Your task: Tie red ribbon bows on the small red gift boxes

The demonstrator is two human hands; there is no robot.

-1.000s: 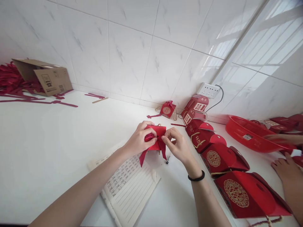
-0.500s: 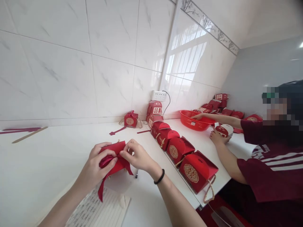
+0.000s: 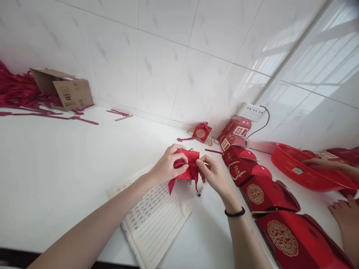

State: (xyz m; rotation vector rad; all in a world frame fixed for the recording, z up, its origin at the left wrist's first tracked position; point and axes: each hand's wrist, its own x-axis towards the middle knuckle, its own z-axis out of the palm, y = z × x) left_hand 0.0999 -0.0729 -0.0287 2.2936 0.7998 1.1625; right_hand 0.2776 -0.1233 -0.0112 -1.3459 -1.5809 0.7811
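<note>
A small red gift box [image 3: 193,155] is between my hands in the middle of the head view, with a dark red ribbon [image 3: 172,184] across its top. My left hand [image 3: 169,163] is closed around the box's left side and pinches a loop of the ribbon. From the right, my right hand [image 3: 212,172] pinches the ribbon near its knot between thumb and forefinger. Two ribbon tails hang down the front. A lined notebook [image 3: 157,228] with handwriting lies under and in front of the box. Beside it is a pen [image 3: 201,191], partly behind my right hand.
Red gift boxes [image 3: 283,233] line the right side. A finished-looking bowed box [image 3: 201,132] stands by the wall, near a power strip [image 3: 250,111]. A co-worker's hand [image 3: 346,220] and a red plastic basin [image 3: 297,170] are at right. A cardboard box [image 3: 74,93] spills ribbons at left.
The view has swung left and down, bringing the cardboard box and ribbon pile into sight. Both my hands stay on the ribbon, and the co-worker is now mostly out of frame.
</note>
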